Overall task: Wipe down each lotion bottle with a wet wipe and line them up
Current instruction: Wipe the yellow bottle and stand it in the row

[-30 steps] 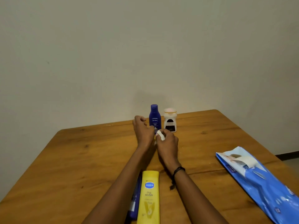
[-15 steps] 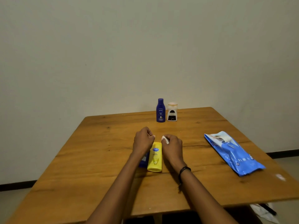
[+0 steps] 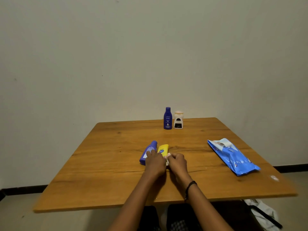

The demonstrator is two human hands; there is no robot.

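A dark blue bottle (image 3: 167, 118) and a small white bottle with a black label (image 3: 178, 120) stand side by side at the table's far edge. A larger blue bottle (image 3: 148, 151) and a yellow bottle (image 3: 163, 149) lie flat near the table's middle. My left hand (image 3: 155, 161) rests over the lower ends of these two lying bottles; whether it grips one I cannot tell. My right hand (image 3: 178, 162), just right of it, pinches a small white wet wipe (image 3: 167, 158) beside the yellow bottle.
A blue wet-wipe pack (image 3: 233, 157) lies on the right side of the wooden table (image 3: 103, 164), its flap lifted. A pale wall stands right behind the table. Something white and black lies on the floor (image 3: 265, 214) at lower right.
Both hands drew back from the standing bottles at the far edge to the two lying bottles. The view pulled back and shows the whole table. The wipe stayed in my right hand.
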